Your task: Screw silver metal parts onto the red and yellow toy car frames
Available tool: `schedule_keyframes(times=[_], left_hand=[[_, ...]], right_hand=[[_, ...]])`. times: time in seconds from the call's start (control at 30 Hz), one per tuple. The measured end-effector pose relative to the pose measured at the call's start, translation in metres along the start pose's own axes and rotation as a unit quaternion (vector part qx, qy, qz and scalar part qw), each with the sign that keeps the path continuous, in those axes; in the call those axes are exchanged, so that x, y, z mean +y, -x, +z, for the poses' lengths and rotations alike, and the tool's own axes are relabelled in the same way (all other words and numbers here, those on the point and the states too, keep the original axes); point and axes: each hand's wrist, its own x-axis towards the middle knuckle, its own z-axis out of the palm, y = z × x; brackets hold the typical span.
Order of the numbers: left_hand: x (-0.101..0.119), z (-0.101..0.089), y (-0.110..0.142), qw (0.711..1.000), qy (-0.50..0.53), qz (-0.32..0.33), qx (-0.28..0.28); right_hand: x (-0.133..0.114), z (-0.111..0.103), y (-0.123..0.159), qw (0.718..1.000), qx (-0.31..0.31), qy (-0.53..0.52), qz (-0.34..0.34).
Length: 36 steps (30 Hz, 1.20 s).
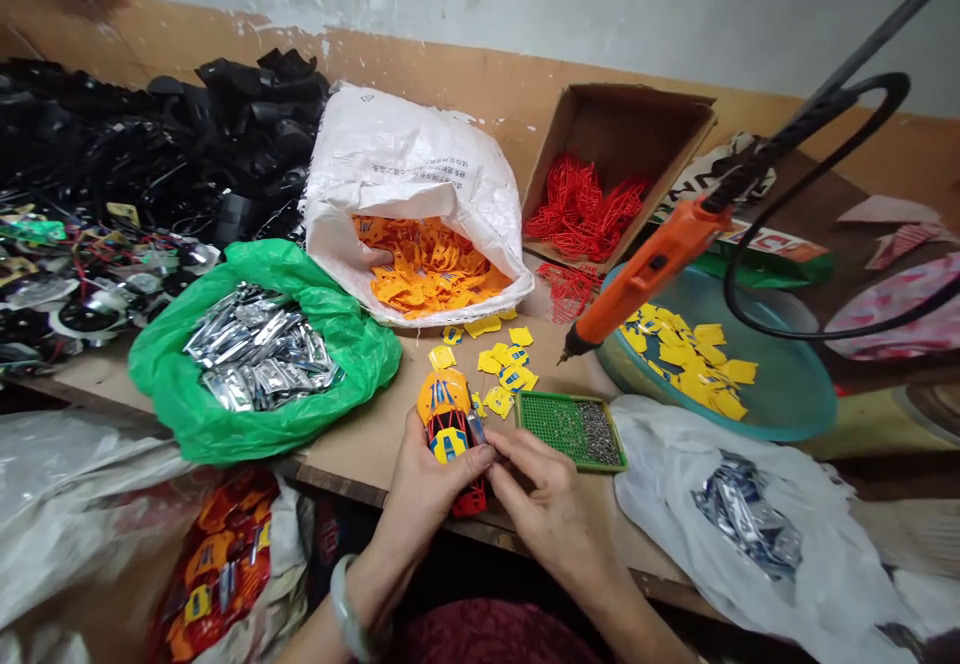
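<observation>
My left hand [429, 474] is closed around an orange, yellow and red toy car [444, 396], held just over the table's front edge. Fingers of my right hand [551, 489] pinch near the car's right side, on a small silver plastic part [475, 429] that lies along that side. Whether this part is fixed to the car is hidden by my fingers. Several yellow car panels [517, 377] lie behind the car. Close to my right hand sits a green tray [551, 424] with small screws [598, 434] in it.
An orange electric screwdriver [649, 269] hangs at right above a blue basin [806, 384] of yellow panels. Behind are a white sack [412, 144] of orange shells and a cardboard box [637, 104] of red frames. A green bag [247, 259] of silver parts stands left.
</observation>
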Motion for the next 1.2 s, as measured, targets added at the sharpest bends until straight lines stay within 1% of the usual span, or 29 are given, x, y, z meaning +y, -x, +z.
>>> schedule_keyframes(times=[0.2, 0.27, 0.43, 0.57, 0.7, 0.97, 1.1, 1.2], left_hand=[[0.015, 0.007, 0.003, 0.999, 0.038, -0.017, -0.024], [0.017, 0.01, 0.002, 0.998, 0.053, -0.011, -0.021], [0.019, 0.02, -0.001, 0.996, 0.092, 0.004, 0.011], [0.022, 0.025, -0.004, 0.991, 0.133, -0.008, -0.01], [0.024, 0.023, -0.006, 0.987, 0.155, -0.021, -0.028], [0.018, 0.019, -0.006, 0.988, 0.147, -0.031, -0.028], [0.017, 0.022, -0.007, 0.987, 0.153, -0.031, -0.025], [0.016, 0.021, -0.007, 0.986, 0.157, -0.037, -0.028]], right_hand=[[0.004, -0.003, 0.002, 0.999, 0.016, 0.008, 0.029], [0.005, -0.004, 0.001, 0.999, 0.02, 0.014, 0.037], [0.009, -0.008, -0.006, 0.998, 0.037, 0.004, 0.052], [0.014, -0.015, -0.014, 0.998, 0.044, -0.005, 0.052], [0.017, -0.021, -0.019, 0.998, 0.036, -0.009, 0.053], [0.016, -0.023, -0.019, 0.996, 0.022, -0.034, 0.079], [0.018, -0.025, -0.02, 0.994, 0.029, -0.057, 0.094], [0.018, -0.025, -0.02, 0.989, 0.036, -0.085, 0.117]])
